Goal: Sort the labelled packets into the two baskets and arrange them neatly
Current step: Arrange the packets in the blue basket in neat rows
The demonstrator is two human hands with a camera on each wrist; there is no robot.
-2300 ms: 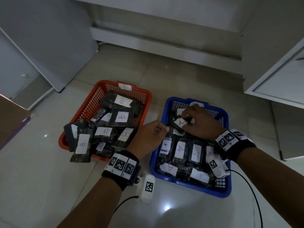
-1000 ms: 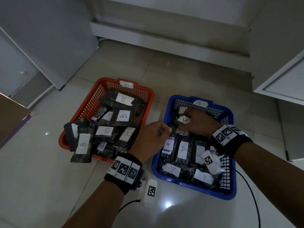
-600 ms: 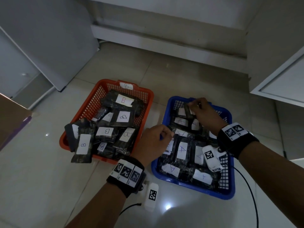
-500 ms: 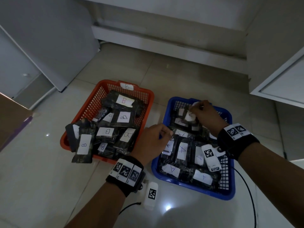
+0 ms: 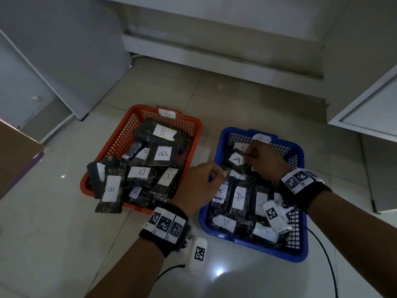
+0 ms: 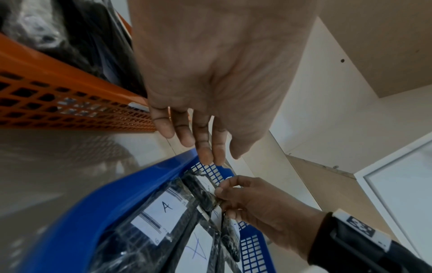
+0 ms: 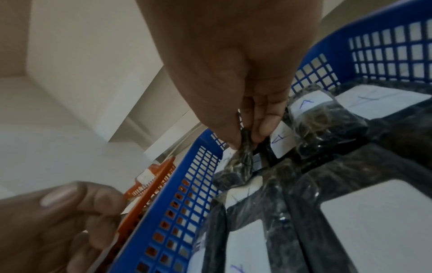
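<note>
On the floor stand an orange basket [image 5: 137, 110] of dark packets labelled B and a blue basket [image 5: 300, 147] of packets labelled A. My right hand [image 5: 249, 154] pinches the edge of one A packet [image 5: 236, 161] at the far end of the blue basket. The right wrist view shows thumb and fingers [image 7: 264, 127] nipping that packet's dark edge [image 7: 243, 155]. My left hand [image 5: 219, 174] hovers at the blue basket's left rim [image 6: 140, 186]. Its fingers [image 6: 205, 153] hang nearly straight and hold nothing.
Some B packets [image 5: 110, 190] overhang the orange basket's near left rim. White cabinet panels stand at the left [image 5: 64, 50] and right [image 5: 369, 117], and a brown box [image 5: 15, 151] is at the far left. A black cable [image 5: 326, 265] trails from my right wrist.
My right hand has gone from the middle of the blue basket to its far end with a packet, whose A label now faces up. My left hand has stayed by the rim.
</note>
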